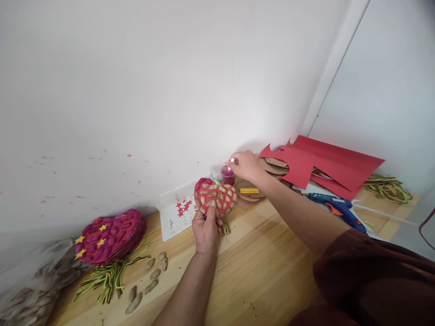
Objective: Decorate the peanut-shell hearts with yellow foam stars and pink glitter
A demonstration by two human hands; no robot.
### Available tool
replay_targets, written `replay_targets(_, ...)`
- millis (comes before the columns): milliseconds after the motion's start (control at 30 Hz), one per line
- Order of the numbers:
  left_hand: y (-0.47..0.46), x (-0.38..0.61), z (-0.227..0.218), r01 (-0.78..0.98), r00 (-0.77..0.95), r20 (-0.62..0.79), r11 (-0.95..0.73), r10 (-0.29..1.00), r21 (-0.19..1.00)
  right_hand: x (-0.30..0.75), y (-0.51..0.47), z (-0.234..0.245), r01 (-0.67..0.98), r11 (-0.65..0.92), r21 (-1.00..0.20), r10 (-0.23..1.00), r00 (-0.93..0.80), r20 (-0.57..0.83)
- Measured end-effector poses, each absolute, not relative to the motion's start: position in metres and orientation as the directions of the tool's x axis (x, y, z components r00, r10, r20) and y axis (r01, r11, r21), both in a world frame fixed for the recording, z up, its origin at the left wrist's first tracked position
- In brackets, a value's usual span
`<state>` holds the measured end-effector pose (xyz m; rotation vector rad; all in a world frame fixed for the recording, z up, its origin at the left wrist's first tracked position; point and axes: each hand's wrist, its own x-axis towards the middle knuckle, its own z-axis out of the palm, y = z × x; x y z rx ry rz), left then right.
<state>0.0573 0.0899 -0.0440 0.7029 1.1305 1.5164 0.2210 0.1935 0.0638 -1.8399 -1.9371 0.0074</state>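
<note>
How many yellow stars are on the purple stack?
4 yellow stars: two at the left edge of the lumpy purple stack, two nearer its middle. More may be hidden.

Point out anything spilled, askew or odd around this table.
Pink specks dot the white wall behind the table. They look like stray splashes, since the small cup holds something similarly coloured.

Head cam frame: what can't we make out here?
All in the head view:
Dark marks on the white sheet: too small to read.
White tool, exact type: too small, partly hidden by the right hand.
Peanut-covered heart, lower part: partly behind the left hand.
Cardboard pieces, number: red paper covers some.
Bag of peanuts, full extent: cut off by the left edge.
</note>
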Motion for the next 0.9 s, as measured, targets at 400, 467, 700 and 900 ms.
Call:
replay_targets(400, 0.089, 0.059, -0.039, -0.408, -0.246, -0.13, 0.019, 0.961, 0.913, 0.221, 0.194, 0.067, 0.933, 0.159, -0.322, 0.934, -0.038, 0.354)
replay_targets(467, 0.09, 0.059, -0.04, -0.41, -0.245, -0.128, 0.017, 0.961, 0.912, 0.223, 0.197, 0.067, 0.931, 0.16, -0.328, 0.937, -0.039, 0.347)
replay_targets(700, 0.091, 0.059, -0.044, -0.387, -0.226, -0.107, 0.011, 0.968, 0.922, 0.227, 0.193, 0.063, 0.918, 0.182, -0.351, 0.933, -0.049, 0.357)
replay_targets(900, 0.093, 0.059, -0.046, -0.382, -0.224, -0.113, 0.019, 0.968, 0.924, 0.23, 0.181, 0.065, 0.896, 0.213, -0.391, 0.903, -0.028, 0.428)
